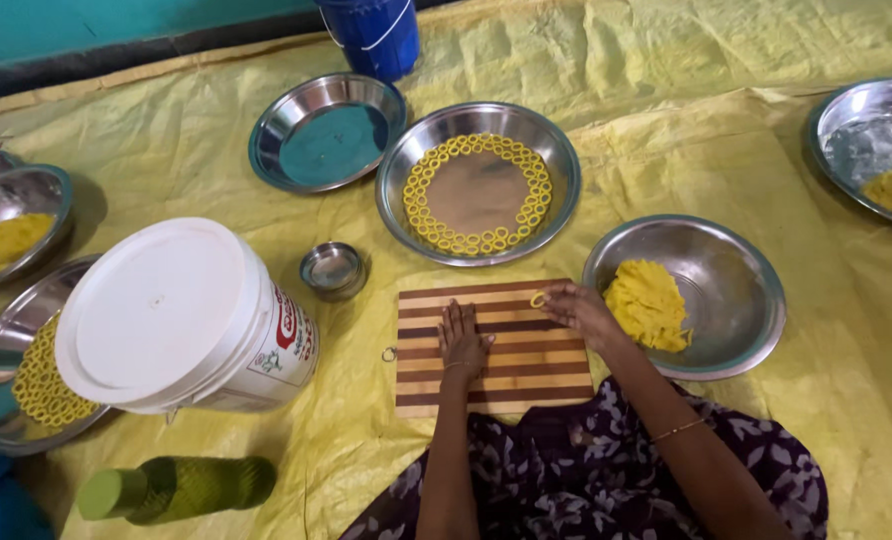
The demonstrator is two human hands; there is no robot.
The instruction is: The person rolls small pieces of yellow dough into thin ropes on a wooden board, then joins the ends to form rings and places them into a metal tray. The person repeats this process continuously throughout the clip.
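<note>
A striped wooden board [511, 385] lies on the yellow sheet in front of me. My left hand [462, 338] rests flat on the board, fingers together. My right hand [578, 308] is at the board's far right corner, pinching a small yellow dough ring [538, 298]. Just beyond the board, a steel plate [556, 150] holds several yellow rings laid around its rim. To the right, a steel bowl [736, 270] contains a lump of yellow dough [649, 303].
A white lidded bucket [166, 315] lies left of the board, with a small steel cup [333, 268] beside it. An empty steel plate [296, 125] and a blue bucket [374, 35] sit farther back. More steel dishes of dough and rings stand at both edges. A green bottle [176, 487] lies near left.
</note>
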